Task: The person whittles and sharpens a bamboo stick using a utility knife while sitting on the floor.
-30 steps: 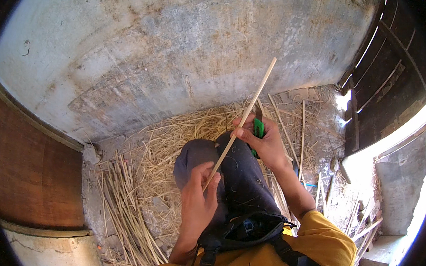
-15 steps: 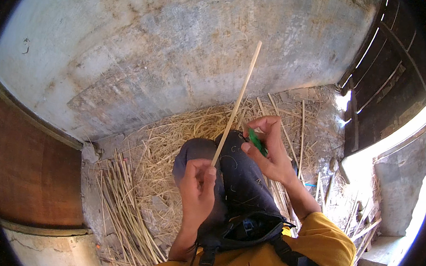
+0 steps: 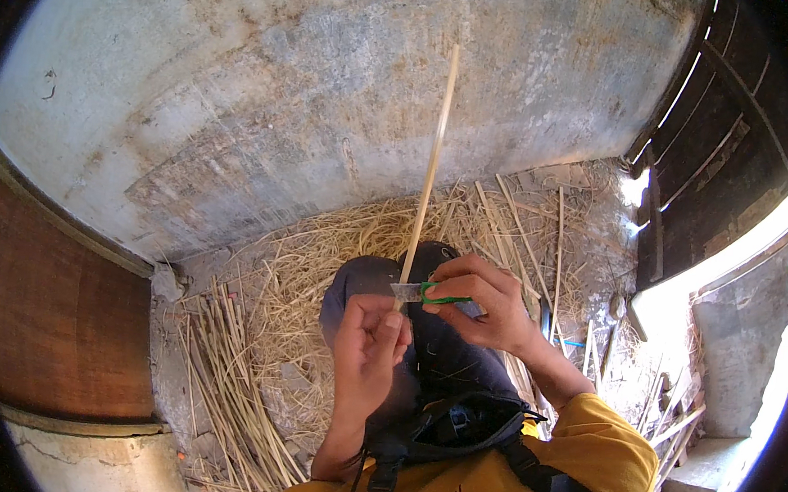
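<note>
A long, thin bamboo strip [image 3: 431, 172] rises from my left hand [image 3: 366, 348], pinched near its lower end between thumb and fingers. My right hand [image 3: 488, 301] is closed around the green handle of a knife [image 3: 406, 292]. The short flat blade points left and lies across the strip just above my left thumb; the exact contact of its edge is too small to tell. Both hands are over my dark trousers [image 3: 446, 348], with the strip's far end in front of the grey wall.
Pale shavings [image 3: 308, 245] cover the floor around my legs. A bundle of bamboo strips [image 3: 236, 390] lies at the left, and more strips [image 3: 539, 237] lie at the right. A stained wall [image 3: 331, 89] stands ahead, with a brown wooden panel [image 3: 60, 316] at the left.
My right hand has moved left and turned, bringing the knife blade onto the strip near my left fingers. The strip has tipped slightly left and its far end is higher.
</note>
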### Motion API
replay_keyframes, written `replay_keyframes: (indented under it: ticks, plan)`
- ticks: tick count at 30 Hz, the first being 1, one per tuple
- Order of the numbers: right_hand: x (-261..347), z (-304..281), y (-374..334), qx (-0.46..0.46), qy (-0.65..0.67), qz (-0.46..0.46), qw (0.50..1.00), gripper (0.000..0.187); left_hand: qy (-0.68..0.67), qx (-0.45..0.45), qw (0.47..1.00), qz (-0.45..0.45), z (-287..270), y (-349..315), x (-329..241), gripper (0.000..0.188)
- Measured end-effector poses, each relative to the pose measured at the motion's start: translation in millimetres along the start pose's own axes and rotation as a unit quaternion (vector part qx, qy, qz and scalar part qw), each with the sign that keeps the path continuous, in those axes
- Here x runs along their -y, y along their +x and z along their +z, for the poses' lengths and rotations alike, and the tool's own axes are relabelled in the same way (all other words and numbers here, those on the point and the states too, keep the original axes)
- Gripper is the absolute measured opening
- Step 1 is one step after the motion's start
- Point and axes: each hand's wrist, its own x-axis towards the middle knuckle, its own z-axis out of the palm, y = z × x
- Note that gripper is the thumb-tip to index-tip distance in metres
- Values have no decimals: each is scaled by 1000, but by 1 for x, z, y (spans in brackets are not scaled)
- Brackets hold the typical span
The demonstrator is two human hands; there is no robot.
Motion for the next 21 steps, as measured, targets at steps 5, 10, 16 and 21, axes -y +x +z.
replay_keyframes:
  ticks: [5,10,16,21]
  plan:
    - [-4,2,-3,-6,-12,-18,1000,35,-6,-5,1000,-13,3,-2,-4,14]
    - [-4,3,-5,-7,-43,-50,998,31,36,-12,999,15,7,-2,-2,18]
    - [-2,2,-5,-29,-100,-92,990,29,48,-21,998,32,10,-5,2,20]
    - [-5,4,-7,-43,-93,-78,992,27,69,-23,996,41,8,-7,8,19]
